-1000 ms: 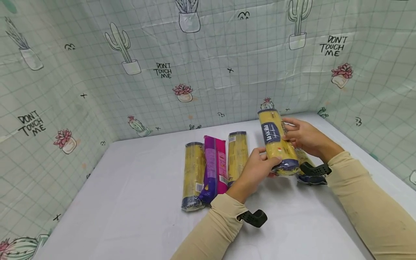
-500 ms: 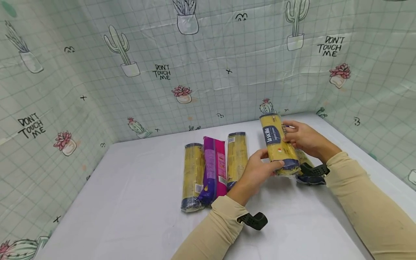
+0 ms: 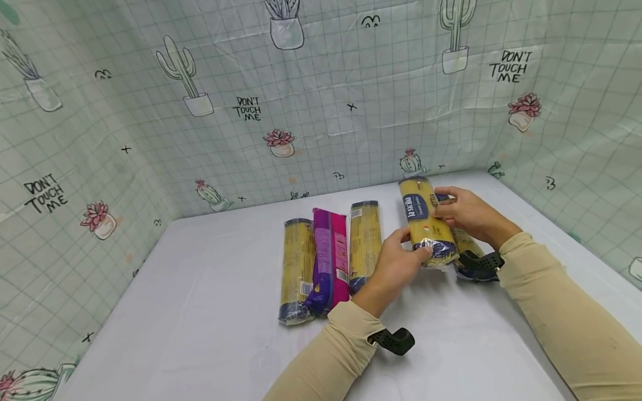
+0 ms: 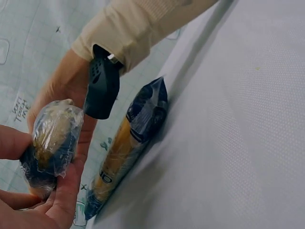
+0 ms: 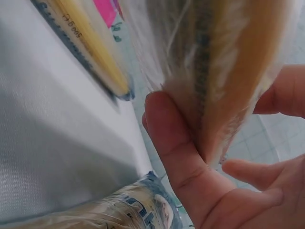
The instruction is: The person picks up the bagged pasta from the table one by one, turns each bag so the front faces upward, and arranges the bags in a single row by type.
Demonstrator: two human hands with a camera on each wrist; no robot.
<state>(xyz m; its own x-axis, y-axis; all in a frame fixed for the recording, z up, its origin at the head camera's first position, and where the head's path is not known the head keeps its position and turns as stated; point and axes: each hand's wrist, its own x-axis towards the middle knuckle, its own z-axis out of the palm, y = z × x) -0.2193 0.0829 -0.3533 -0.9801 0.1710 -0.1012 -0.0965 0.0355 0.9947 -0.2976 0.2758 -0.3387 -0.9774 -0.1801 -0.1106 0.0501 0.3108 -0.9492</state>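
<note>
Both hands hold a yellow and dark blue pack of spaghetti, labelled "la sicilia", above the right side of the table. My left hand grips its near end, thumb on top and fingers underneath. My right hand holds the pack by its right edge. In the left wrist view, the pack's clear, crinkled end sits between the fingers. The right wrist view shows the wrapped side close up, with my right thumb and fingers around it. Below the right hand lies another spaghetti pack, partly hidden by the hand and held pack.
Left of the hands, a yellow pack, a pink and purple pack and another yellow pack lie side by side. They rest on a white-covered table. A patterned curtain stands around the back and sides.
The held spaghetti pack has sunk slightly at its far end and tilted a little, both hands moving along with it. The packs on the table have stayed put.
</note>
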